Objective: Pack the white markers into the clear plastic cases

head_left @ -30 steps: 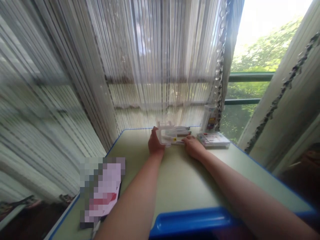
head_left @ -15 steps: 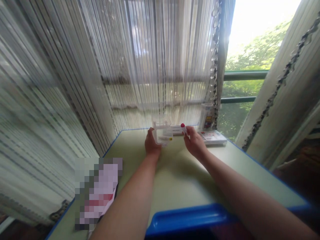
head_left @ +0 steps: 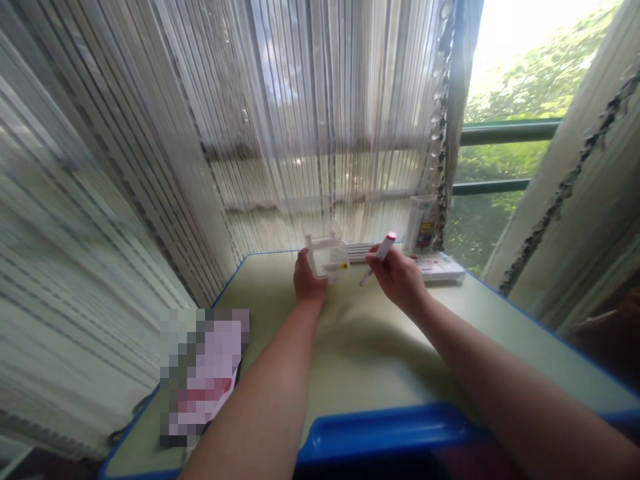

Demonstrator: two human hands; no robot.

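My left hand (head_left: pixel 307 281) grips the near side of a clear plastic box (head_left: pixel 327 253) at the far end of a pale green table (head_left: pixel 360 347); a pen with a yellow tip lies inside the box. My right hand (head_left: pixel 397 277) is closed on a white marker with a red cap (head_left: pixel 379 256), held tilted just right of the box, cap end up. Several more markers (head_left: pixel 357 251) lie in a row behind the box.
A flat clear case (head_left: pixel 440 265) and an upright clear container (head_left: pixel 421 227) stand at the far right by the window. Sheer curtains hang round the table's back and left. A blurred-out patch lies near left, a blue tray rim (head_left: pixel 385 433) at the near edge.
My right hand picked a red-capped marker from the row and lifted it, now tilted beside the box. My left hand stayed on the box.
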